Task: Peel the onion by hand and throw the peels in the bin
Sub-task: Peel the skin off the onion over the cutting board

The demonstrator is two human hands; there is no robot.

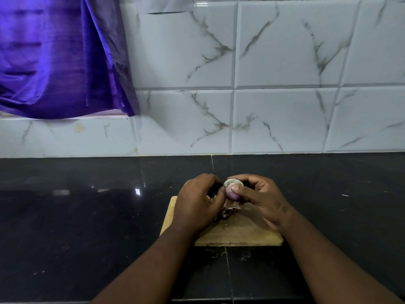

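Observation:
A small purple onion [231, 190] with a pale cut top is held above a wooden cutting board [236, 235]. My right hand [260, 200] grips it from the right, with the thumb laid across its front. My left hand [197, 205] curls around its left side, fingers bent against the skin. Loose brownish peels [228, 212] hang and lie just under the onion on the board, partly hidden by my left hand. No bin is in view.
The board sits on a dark, glossy stone counter [87, 216] that runs to a white marble-patterned tile wall [263, 106]. A purple cloth [54, 58] hangs at the upper left. Small scraps lie on the counter in front of the board [215, 253].

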